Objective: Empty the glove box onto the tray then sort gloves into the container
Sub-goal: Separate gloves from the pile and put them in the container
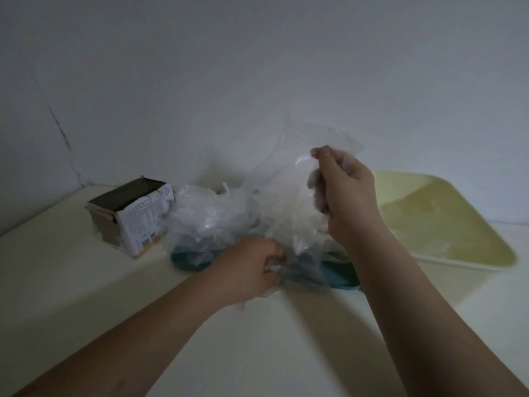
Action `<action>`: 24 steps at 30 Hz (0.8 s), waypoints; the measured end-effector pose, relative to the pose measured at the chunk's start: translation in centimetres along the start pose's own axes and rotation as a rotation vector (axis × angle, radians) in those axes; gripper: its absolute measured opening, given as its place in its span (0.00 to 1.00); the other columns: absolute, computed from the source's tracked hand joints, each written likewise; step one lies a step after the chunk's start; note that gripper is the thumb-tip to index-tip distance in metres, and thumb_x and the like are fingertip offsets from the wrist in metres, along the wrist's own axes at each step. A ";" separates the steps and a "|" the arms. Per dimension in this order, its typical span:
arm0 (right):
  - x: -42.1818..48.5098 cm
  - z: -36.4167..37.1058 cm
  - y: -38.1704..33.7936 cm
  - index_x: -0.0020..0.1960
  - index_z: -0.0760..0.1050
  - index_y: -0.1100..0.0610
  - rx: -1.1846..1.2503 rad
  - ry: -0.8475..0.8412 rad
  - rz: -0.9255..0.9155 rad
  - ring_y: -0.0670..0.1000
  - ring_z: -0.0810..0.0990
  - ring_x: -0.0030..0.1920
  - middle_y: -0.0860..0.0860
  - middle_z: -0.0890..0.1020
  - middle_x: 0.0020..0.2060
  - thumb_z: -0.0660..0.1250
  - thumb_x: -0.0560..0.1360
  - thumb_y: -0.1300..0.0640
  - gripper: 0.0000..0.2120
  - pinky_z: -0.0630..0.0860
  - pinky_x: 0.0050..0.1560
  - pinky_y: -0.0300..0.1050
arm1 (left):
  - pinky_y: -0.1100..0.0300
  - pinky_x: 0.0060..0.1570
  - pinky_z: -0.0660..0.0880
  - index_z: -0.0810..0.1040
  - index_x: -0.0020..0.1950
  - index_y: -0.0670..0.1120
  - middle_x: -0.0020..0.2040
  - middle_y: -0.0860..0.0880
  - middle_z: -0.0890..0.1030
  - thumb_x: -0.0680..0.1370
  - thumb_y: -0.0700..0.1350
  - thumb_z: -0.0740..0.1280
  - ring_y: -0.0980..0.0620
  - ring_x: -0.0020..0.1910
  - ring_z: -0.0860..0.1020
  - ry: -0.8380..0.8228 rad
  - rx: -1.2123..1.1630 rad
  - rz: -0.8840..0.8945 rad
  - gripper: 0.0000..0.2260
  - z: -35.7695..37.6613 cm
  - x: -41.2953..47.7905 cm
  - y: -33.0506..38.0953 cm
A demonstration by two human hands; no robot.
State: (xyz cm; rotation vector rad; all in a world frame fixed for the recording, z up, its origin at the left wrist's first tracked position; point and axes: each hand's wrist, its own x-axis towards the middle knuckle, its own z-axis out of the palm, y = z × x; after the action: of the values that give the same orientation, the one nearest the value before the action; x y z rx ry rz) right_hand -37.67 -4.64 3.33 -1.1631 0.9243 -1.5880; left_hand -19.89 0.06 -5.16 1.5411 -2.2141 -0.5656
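My right hand [346,193] is clamped on one clear glove [289,202], held above the glove pile [206,219] on the teal tray [340,277]. My left hand [249,267] grips film at the pile's 6 o'clock edge. Open glove box [134,216]: 9 o'clock of the pile. Yellow container [458,219]: 3 o'clock.

Dim light; cracked grey wall [257,67]; cream table [71,282].

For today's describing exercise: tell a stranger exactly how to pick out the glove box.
Start at the pale table and look left of the heap of clear gloves. The glove box lies there, open. It alone is printed cardboard with sharp corners.
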 end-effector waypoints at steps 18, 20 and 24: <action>-1.9 -0.2 -1.2 0.51 0.84 0.63 0.071 -0.897 0.202 0.58 0.81 0.40 0.63 0.82 0.42 0.83 0.68 0.48 0.22 0.80 0.46 0.50 | 0.61 0.37 0.79 0.85 0.52 0.39 0.44 0.44 0.85 0.80 0.40 0.72 0.49 0.41 0.84 0.401 -1.114 -0.272 0.05 -10.9 -3.7 -1.7; -2.5 0.2 -1.3 0.56 0.83 0.66 -0.017 -0.884 0.133 0.64 0.81 0.52 0.67 0.82 0.53 0.80 0.72 0.48 0.23 0.76 0.58 0.59 | 0.59 0.38 0.80 0.83 0.54 0.34 0.44 0.42 0.84 0.79 0.37 0.72 0.47 0.42 0.82 0.421 -1.107 -0.224 0.07 -10.9 -3.8 -1.9; -3.2 1.3 -2.5 0.51 0.88 0.55 -0.398 -0.800 -0.065 0.44 0.74 0.71 0.42 0.77 0.71 0.74 0.74 0.49 0.11 0.71 0.70 0.48 | 0.58 0.38 0.80 0.84 0.55 0.37 0.44 0.42 0.85 0.78 0.38 0.73 0.48 0.41 0.83 0.413 -1.199 -0.177 0.07 -11.2 -3.9 -1.4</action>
State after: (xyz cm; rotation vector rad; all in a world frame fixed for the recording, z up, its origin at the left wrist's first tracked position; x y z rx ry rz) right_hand -36.68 -0.96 5.16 -1.9215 0.6640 -0.8441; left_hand -11.70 2.13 3.22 1.0151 -1.0160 -1.1907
